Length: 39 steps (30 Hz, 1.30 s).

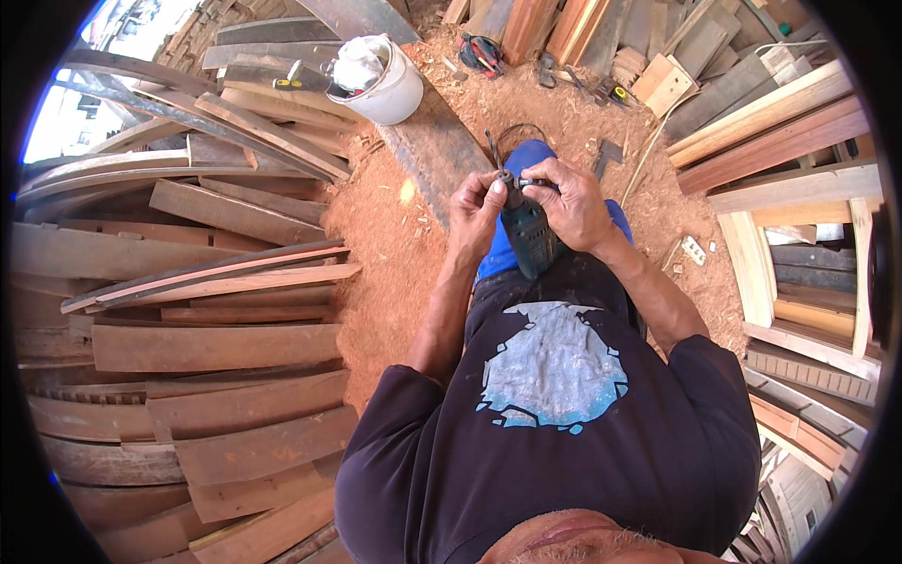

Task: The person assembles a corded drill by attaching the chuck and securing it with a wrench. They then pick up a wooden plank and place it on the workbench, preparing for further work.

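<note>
A dark green power drill [532, 241] lies across my lap, its chuck end pointing away from me. Out of the chuck rises a thin drill bit [491, 148], tilted a little to the left. My left hand [475, 209] is closed at the chuck from the left, thumb and fingers pinching it. Coming from the right, my right hand [575, 202] is closed on a small metal chuck key [537, 182] that meets the side of the chuck. Blue cloth shows on my legs under the drill.
Stacked boards [216, 350] fill the left side, and more timber [766, 127] leans at the right. A white bucket [389, 92] with a pale cloth inside stands on a wide plank [434, 155]. Sawdust covers the floor [376, 301]. A power strip [693, 250] lies at the right.
</note>
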Available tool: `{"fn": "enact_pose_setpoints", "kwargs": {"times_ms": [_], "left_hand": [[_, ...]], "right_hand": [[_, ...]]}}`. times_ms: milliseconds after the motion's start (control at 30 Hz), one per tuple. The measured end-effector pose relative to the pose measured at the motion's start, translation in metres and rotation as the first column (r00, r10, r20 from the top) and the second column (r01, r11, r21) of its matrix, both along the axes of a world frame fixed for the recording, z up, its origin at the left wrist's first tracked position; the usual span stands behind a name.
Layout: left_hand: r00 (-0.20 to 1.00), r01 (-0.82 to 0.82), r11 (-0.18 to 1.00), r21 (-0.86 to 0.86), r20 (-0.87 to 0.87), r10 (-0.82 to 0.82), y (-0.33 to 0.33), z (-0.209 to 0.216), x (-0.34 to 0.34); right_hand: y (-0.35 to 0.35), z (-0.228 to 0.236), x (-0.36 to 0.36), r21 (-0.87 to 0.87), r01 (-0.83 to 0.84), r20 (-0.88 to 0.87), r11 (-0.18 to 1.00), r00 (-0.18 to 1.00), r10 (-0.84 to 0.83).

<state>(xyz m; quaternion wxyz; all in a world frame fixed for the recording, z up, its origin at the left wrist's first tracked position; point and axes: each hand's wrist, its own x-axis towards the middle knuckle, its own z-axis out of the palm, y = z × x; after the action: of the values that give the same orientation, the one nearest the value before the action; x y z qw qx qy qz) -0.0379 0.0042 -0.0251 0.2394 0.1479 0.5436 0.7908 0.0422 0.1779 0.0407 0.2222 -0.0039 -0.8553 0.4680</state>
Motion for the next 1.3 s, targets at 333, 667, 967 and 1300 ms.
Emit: {"fn": "enact_pose_setpoints", "kwargs": {"times_ms": [333, 667, 967, 1300], "left_hand": [[0.999, 0.002, 1.0, -0.024, -0.047, -0.003, 0.01, 0.003, -0.002], [0.909, -0.271, 0.879, -0.393, -0.406, 0.099, 0.052, 0.029, 0.013], [0.815, -0.328, 0.83, -0.451, -0.579, 0.008, 0.068, 0.025, 0.025], [0.78, -0.371, 0.817, -0.44, -0.626, 0.017, 0.067, 0.028, 0.031]], "right_hand": [[0.009, -0.002, -0.006, 0.258, -0.004, -0.18, 0.966, 0.982, 0.052], [0.005, -0.004, -0.007, -0.038, 0.076, 0.137, 0.996, 0.988, -0.07], [0.001, -0.04, 0.004, -0.277, 0.232, 0.002, 0.932, 0.971, -0.241], [0.006, -0.054, 0.0, -0.504, 0.323, 0.233, 0.801, 0.944, -0.234]]}}
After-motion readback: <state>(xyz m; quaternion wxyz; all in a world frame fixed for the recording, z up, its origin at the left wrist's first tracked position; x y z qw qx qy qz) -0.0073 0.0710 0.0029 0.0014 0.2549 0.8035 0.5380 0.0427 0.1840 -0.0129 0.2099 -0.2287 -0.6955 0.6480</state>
